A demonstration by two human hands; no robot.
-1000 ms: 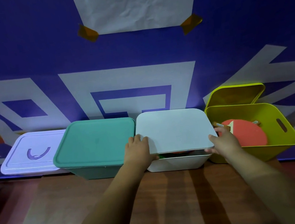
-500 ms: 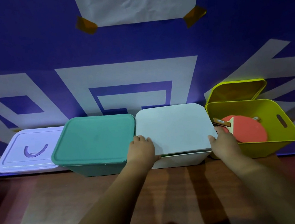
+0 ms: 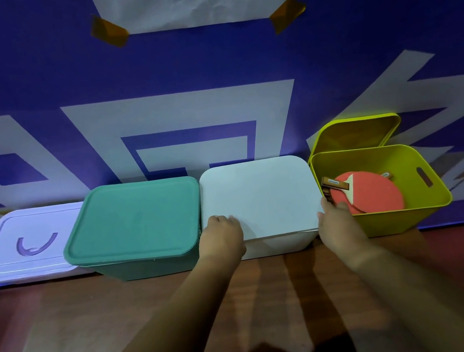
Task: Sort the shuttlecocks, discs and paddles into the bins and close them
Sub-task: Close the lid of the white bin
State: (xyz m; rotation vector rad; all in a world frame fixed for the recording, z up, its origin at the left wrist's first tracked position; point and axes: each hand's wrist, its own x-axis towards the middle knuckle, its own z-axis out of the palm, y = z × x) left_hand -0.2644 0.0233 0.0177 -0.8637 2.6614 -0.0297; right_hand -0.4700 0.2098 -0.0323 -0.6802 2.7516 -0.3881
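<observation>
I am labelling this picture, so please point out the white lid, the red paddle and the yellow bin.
white lid [image 3: 260, 195]: head view, middle of its top face.
red paddle [image 3: 373, 194]: head view, middle of its red blade.
yellow bin [image 3: 395, 221]: head view, its front wall.

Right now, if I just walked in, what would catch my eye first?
At the centre, a person's left hand and right hand hold the front corners of a white lid lying on the middle bin. Just right of it, the bright yellow bin stands open with a red paddle inside. Left of the white lid sits a closed green bin.
</observation>
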